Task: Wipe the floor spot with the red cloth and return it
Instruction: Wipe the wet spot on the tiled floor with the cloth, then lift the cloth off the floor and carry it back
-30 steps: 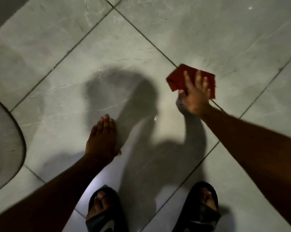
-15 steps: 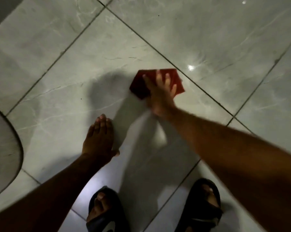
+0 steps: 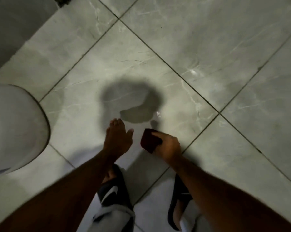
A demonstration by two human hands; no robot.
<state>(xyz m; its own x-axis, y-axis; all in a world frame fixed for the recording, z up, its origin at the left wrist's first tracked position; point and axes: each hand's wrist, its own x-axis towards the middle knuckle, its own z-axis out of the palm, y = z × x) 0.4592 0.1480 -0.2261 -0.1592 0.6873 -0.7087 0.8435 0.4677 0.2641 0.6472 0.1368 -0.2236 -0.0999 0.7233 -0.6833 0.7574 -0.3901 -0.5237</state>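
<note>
My right hand (image 3: 169, 147) grips the folded red cloth (image 3: 149, 141) by its near edge, low over the grey marbled floor tiles (image 3: 208, 47). The cloth looks dark in the shadow. My left hand (image 3: 118, 139) is spread flat just to the left of the cloth, fingers pointing away from me, a small gap between them. A small wet glint (image 3: 158, 113) shows on the tile a little beyond the cloth. Shadows of my head and hands fall on the tile ahead.
A white rounded fixture (image 3: 15, 128) bulges in at the left edge. My two feet in dark slides (image 3: 113, 193) (image 3: 180, 198) stand below the hands. A grey wall (image 3: 10, 22) rises at the upper left, with a dark grate at the top edge.
My right hand has pulled the red cloth back toward me, from the far tile joint to beside my left hand. The view has risen and shows more floor.
</note>
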